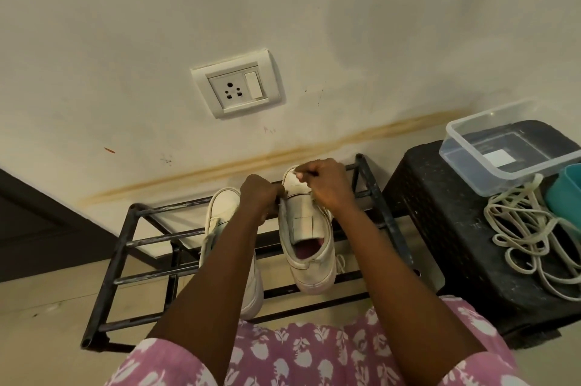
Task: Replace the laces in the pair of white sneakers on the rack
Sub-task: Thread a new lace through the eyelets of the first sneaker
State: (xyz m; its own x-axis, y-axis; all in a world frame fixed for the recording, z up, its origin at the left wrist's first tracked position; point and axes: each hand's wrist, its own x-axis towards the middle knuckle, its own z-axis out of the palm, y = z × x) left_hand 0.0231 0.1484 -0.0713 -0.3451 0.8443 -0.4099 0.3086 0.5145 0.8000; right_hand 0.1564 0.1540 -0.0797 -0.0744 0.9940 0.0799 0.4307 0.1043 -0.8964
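Observation:
Two white sneakers stand on a black metal rack point(151, 241) against the wall. The right sneaker point(309, 241) has its tongue bare, with no lace across it. My left hand point(259, 198) grips this sneaker's left edge near the toe. My right hand point(323, 184) is curled over the toe end and pinches something small and white, which looks like a lace end. The left sneaker point(221, 209) is partly hidden behind my left forearm. A heap of off-white laces point(528, 234) lies on a black stool to the right.
The black plastic stool point(440, 228) stands right of the rack. It carries a clear plastic box point(503, 146) and a teal container point(566, 194) at the frame's edge. A wall socket point(237, 87) sits above the rack. My pink floral clothing fills the bottom.

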